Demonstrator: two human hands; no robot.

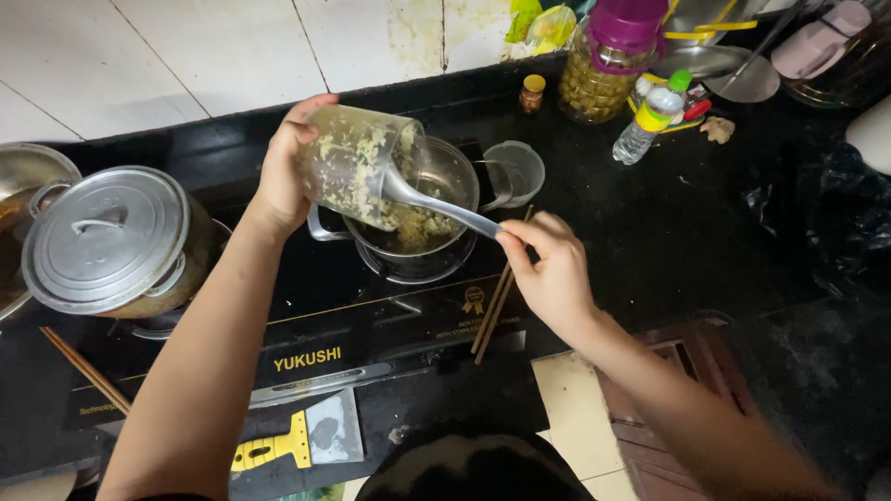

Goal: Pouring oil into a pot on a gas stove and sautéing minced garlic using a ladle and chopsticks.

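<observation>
Your left hand [283, 176] holds the clear plastic jug [357, 167] tipped, mouth down-right over the steel pot [422, 218]. Your right hand [552, 269] pinches the smooth grey spoon [436, 206], handle slanting down-right.

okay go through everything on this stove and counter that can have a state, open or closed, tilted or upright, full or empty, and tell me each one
Left hand: gripping the clear container.
Clear container: tilted over the small pot, smeared with chopped greenish bits.
Right hand: holding the spoon.
Spoon: bowl inside the container mouth.
Small pot: uncovered, some mixture inside.
Large pot: lid on.
Plastic cup: upright, looks empty.
Jar: purple lid on, full.
Water bottle: capped, lying tilted.
</observation>
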